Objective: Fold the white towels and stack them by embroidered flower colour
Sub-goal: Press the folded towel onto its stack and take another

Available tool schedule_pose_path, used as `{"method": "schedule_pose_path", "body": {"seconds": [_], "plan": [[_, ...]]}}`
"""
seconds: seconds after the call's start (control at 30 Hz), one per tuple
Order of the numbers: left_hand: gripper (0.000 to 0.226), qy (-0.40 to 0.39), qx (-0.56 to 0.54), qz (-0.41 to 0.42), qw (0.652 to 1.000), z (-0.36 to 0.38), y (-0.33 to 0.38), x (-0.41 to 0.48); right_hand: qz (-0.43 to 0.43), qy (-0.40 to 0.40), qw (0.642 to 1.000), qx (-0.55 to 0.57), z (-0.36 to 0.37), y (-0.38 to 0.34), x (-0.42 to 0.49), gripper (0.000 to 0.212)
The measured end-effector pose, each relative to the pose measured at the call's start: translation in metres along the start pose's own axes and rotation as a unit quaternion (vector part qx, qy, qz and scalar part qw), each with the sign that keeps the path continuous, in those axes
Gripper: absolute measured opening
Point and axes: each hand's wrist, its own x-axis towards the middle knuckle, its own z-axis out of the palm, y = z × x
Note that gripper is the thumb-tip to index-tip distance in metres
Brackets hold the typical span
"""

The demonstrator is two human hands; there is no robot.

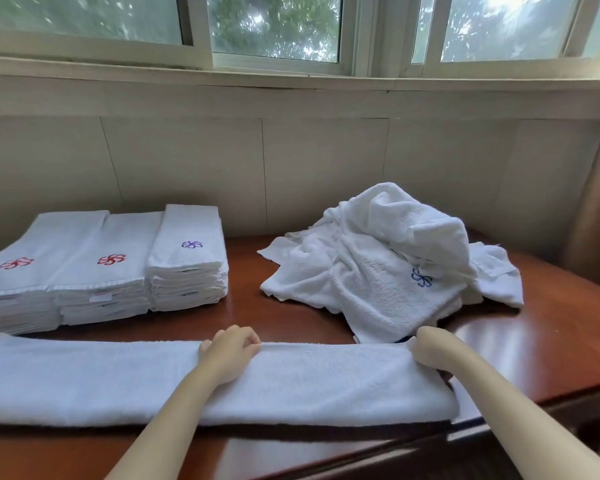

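You have no words or numbers to read here. The only marks are embroidered: a red flower [15, 263] on the far-left stack [11, 306], a second red flower [111, 259] on the middle stack [101, 311], a purple flower [192, 244] on the third stack [187, 287], and a blue flower [422, 277] on the loose pile [371, 258] at centre right. A small reddish tag [98, 297] on the middle stack's front edge is too blurred to read.

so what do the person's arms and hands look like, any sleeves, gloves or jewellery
Both arms are bare as far as the frame shows, with no sleeves in view. The left hand and right hand wear no gloves, and no ring, watch or bracelet shows on either.
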Motion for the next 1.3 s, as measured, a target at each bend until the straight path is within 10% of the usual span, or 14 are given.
{"method": "schedule_pose_path", "body": {"seconds": [0.2,0.3,0.4,0.63,0.83,0.97,1.13,1.3], "plan": [[0.018,0.068,0.104,-0.023,0.992,0.019,0.014,0.012,0.019,0.106,0.984,-0.138,0.002,-0.039,-0.024,0.039],[0.01,0.166,0.155,0.005,0.974,0.03,0.014,0.006,-0.131,0.193,0.965,-0.12,0.016,-0.089,-0.041,0.033],[0.011,0.196,0.1,0.019,0.975,0.025,0.009,0.0,-0.283,0.104,0.953,-0.021,0.052,-0.149,-0.058,0.034],[0.022,0.091,-0.082,0.051,0.991,-0.021,-0.068,-0.017,-0.121,0.004,0.99,-0.079,0.066,-0.217,-0.066,0.063],[0.04,0.022,0.018,-0.042,0.999,-0.055,-0.146,-0.034,-0.334,0.045,0.941,-0.039,0.092,-0.274,-0.095,0.051],[0.046,-0.02,0.091,-0.129,0.987,-0.084,-0.178,-0.035,-0.298,0.041,0.953,-0.031,0.108,-0.295,-0.103,0.075],[0.058,0.178,0.142,-0.311,0.923,-0.095,-0.228,-0.054,-0.275,0.018,0.961,-0.03,0.107,-0.31,-0.1,0.087],[0.069,0.486,-0.24,-0.409,0.734,-0.08,-0.249,-0.075,-0.284,0.002,0.959,-0.017,0.109,-0.314,-0.088,0.077]]}}
